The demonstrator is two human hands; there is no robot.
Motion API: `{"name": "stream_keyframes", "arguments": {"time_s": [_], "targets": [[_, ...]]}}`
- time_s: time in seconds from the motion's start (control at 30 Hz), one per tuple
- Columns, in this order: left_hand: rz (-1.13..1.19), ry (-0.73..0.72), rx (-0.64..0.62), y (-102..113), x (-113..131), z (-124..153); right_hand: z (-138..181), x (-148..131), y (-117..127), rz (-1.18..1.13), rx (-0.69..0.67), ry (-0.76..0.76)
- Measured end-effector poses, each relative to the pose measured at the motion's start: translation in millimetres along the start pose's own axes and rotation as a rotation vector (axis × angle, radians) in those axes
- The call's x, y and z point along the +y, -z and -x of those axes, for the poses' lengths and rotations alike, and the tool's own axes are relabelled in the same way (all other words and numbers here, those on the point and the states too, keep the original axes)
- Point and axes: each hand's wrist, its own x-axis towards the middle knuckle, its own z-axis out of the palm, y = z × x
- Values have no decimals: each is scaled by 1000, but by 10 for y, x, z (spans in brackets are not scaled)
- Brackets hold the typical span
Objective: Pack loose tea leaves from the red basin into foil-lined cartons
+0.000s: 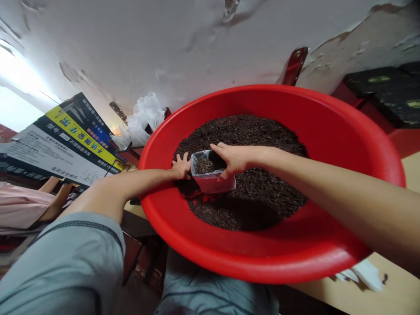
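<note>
A large red basin [328, 131] holds a heap of dark loose tea leaves [262, 192]. My right hand [234, 158] grips the rim of a small clear plastic container [211, 177] that is partly filled with the leaves and rests in the heap. My left hand [181, 166] lies with fingers spread on the leaves just left of the container, touching its side.
The basin sits on a light wooden table [377, 297] with white paper scraps [361, 273] at its edge. Behind are a peeling white wall, a crumpled white plastic bag [144, 118], a printed cardboard box [65, 144] and dark boxes [390, 94]. Another person's arm [55, 197] shows at left.
</note>
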Motion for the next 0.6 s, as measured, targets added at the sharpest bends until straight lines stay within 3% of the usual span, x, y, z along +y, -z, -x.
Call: {"name": "stream_keyframes", "arguments": {"time_s": [0.3,0.6], "targets": [[-2,48,22,48,89,120,-10,29,-19,19,-2,-18],[-49,32,-50,66,131,112,4,29,26,18,-30,12]]}}
